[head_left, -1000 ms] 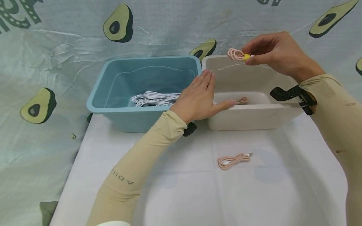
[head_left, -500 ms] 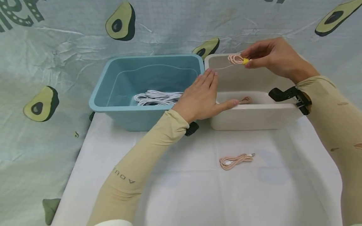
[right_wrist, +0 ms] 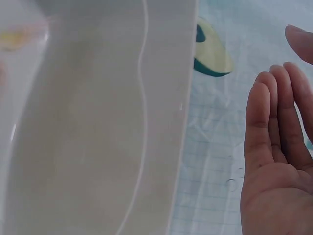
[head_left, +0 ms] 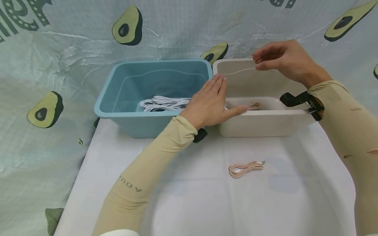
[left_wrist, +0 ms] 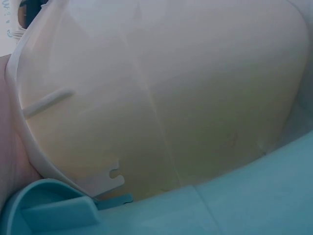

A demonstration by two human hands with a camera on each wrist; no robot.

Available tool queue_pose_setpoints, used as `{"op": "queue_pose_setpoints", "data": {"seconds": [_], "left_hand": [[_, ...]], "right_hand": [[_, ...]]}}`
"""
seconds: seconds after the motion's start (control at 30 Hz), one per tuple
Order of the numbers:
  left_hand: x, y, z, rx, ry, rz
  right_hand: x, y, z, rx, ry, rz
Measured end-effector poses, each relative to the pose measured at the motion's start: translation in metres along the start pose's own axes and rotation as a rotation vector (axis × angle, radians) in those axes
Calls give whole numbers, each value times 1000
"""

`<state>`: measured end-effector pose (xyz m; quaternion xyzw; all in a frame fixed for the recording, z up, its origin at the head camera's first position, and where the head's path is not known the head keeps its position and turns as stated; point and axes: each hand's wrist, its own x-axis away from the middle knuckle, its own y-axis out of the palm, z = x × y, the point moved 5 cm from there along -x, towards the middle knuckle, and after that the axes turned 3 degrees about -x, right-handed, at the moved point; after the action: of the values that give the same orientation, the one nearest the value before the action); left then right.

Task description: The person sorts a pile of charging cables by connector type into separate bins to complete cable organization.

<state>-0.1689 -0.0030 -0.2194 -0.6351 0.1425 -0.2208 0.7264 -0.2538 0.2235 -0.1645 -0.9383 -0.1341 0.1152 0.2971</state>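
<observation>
My left hand [head_left: 205,103] lies with straight fingers across the adjoining rims of a blue bin [head_left: 138,126] and a beige bin [head_left: 265,126]. Above the beige bin, toward its back rim, hovers my right hand [head_left: 287,62], with nothing between thumb and fingertips. In the right wrist view a blurred pink and yellow streak [right_wrist: 17,40] shows inside the beige bin, well apart from the fingers. A pinkish cable [head_left: 255,106] sits on that bin's floor, partly hidden by its front rim. Several coiled white cables [head_left: 163,103] lie in the blue bin.
One pink coiled cable [head_left: 245,169] lies on the white tablecloth [head_left: 189,209] in front of the beige bin. Behind both bins hangs a pale sheet [head_left: 177,29] printed with avocados.
The right hand has let go of the pink cable with its yellow tie, which has dropped from the fingertips into the beige bin. The left hand has stayed on the rims.
</observation>
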Motion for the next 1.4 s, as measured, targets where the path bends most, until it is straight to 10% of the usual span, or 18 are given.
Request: {"op": "queue_pose_setpoints", "data": {"seconds": [0.9,1.4], "left_hand": [[-23,6,-26,16,-23,23],[-11,0,-37,32,-37,36]], "right_hand": [[55,43,-40,-70,-163,-185],[92,83,-27,-371,-358,-429]]}}
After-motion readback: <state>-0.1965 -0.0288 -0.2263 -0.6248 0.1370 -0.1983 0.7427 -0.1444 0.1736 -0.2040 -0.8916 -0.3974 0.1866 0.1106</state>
